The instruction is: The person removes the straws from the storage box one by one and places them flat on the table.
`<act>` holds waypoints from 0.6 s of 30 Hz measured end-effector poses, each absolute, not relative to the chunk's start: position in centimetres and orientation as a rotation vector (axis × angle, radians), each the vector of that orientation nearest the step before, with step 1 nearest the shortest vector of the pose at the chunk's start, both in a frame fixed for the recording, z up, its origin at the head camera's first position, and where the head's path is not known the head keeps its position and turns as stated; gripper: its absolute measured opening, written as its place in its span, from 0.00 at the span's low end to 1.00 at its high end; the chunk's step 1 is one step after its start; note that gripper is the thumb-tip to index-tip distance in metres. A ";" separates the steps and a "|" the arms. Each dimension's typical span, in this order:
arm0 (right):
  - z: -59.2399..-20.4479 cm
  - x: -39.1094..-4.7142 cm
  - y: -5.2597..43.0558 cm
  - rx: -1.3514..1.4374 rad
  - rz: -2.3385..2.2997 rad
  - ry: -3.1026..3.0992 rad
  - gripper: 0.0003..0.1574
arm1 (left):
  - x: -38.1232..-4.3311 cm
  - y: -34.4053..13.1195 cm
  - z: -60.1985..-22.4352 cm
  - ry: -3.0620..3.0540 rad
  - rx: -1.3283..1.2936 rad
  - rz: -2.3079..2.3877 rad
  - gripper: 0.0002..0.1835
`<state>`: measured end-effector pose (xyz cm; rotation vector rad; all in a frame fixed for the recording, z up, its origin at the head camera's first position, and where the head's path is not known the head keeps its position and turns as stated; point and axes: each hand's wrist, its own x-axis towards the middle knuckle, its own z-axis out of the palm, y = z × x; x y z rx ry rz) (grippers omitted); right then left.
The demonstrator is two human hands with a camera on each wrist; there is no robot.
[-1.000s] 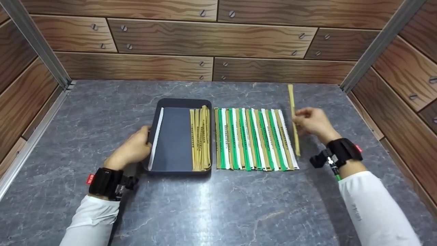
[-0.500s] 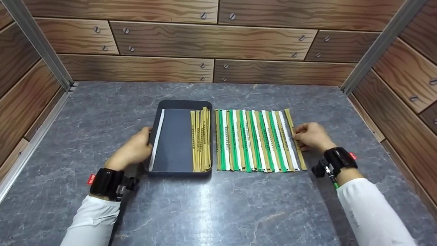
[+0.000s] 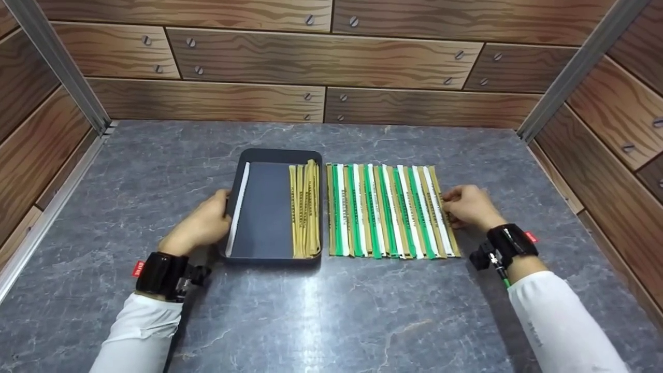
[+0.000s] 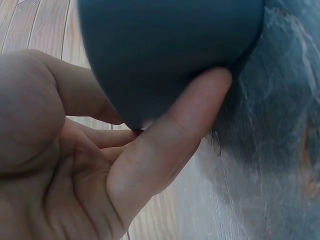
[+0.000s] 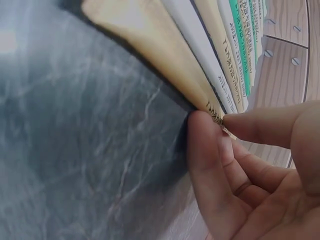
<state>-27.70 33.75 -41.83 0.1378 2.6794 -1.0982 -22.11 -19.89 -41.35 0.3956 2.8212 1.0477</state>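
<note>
1. While the table (image 3: 362, 311) is grey and marble-veined, its near edge is cut off.
2. The dark, smooth tray (image 3: 267, 207) with rounded corners holds papery tan sticks (image 3: 305, 212) and one white stick (image 3: 238, 210).
3. Beside it lies a flat, striped row of sticks (image 3: 388, 212); their print is hardly readable.
4. The left hand (image 3: 202, 225) grips the tray's left wall, some fingertips hidden.
5. The right hand (image 3: 474, 207) pinches the end stick (image 5: 162, 52), tan, at the row's right.
</note>
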 end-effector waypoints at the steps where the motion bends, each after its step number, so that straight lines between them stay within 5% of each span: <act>1: -41.8 -27.7 33.7 0.139 -1.101 2.677 0.25 | -22.1 -19.9 -41.4 2.821 0.401 1.054 0.30; 18: -40.7 -27.5 33.7 0.131 -1.080 2.709 0.26 | -22.1 -19.9 -41.3 2.822 0.416 1.064 0.30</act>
